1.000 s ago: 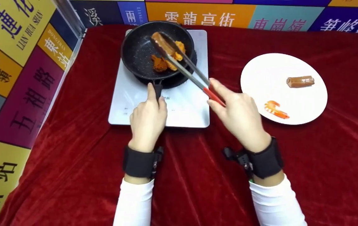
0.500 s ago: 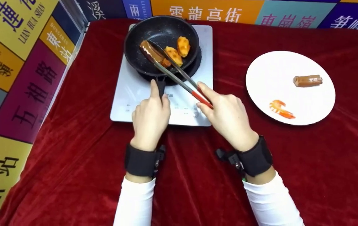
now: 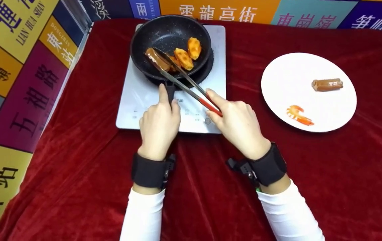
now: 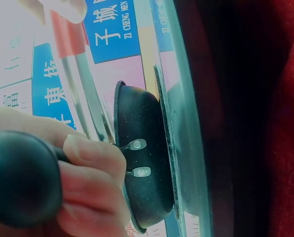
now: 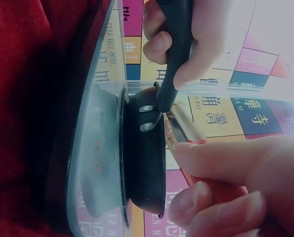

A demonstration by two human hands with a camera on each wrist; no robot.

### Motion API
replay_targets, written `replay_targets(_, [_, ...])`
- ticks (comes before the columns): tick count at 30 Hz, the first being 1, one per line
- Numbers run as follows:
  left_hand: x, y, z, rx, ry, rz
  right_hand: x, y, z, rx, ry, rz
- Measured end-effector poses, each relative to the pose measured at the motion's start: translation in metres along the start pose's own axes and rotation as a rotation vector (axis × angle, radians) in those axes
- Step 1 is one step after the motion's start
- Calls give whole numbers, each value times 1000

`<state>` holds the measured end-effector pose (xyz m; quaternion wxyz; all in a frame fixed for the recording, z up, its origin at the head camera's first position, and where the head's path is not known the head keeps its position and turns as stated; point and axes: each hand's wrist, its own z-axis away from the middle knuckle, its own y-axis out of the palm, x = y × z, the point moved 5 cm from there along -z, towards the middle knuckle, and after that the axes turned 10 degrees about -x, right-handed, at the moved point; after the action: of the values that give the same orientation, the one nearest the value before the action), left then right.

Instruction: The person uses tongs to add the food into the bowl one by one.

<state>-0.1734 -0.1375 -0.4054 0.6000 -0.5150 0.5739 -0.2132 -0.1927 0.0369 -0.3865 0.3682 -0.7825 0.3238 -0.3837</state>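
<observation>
My left hand [image 3: 160,129] grips the black handle [image 5: 179,49] of a speckled frying pan [image 3: 174,28], its index finger stretched along the top. Red-handled metal tongs [image 3: 191,91] are held in my right hand [image 3: 239,124], pointing up and left into the pan. Between the tong tips, at the pan's lower left, lies a brown glazed sausage-like piece [image 3: 157,59]. Two orange-brown pieces of food [image 3: 183,59] rest to its right, and a darker piece is partly hidden behind the tongs. In the left wrist view, fingers [image 4: 92,173] wrap the handle's underside.
The pan is over a white induction cooktop [image 3: 130,110] on a red velvet cloth [image 3: 204,187]. A white plate [image 3: 284,77] at right holds another brown piece [image 3: 327,85] and a shrimp [image 3: 299,115]. Printed panels [image 3: 231,10] stand behind and at the left.
My right hand and the tongs have moved left and toward me, carrying the brown piece from the pan's middle to its lower left. The left hand keeps its grip on the handle.
</observation>
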Motion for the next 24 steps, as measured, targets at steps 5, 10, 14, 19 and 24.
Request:
replay_targets(5, [-2, 2, 1, 9, 3, -4, -2, -2, 1, 16, 3, 5])
replay_targets(10, [-2, 2, 1, 9, 8, -1, -3, -4, 1, 33, 9, 8])
replay_targets(14, [-2, 0, 0, -3, 13, -3, -2, -4, -1, 48, 11, 12])
replay_targets(19, [-1, -1, -1, -15, 22, 6, -3, -2, -2, 66, 13, 26])
replay_targets(24, [-1, 0, 0, -4, 16, 12, -4, -1, -1, 79, 29, 47])
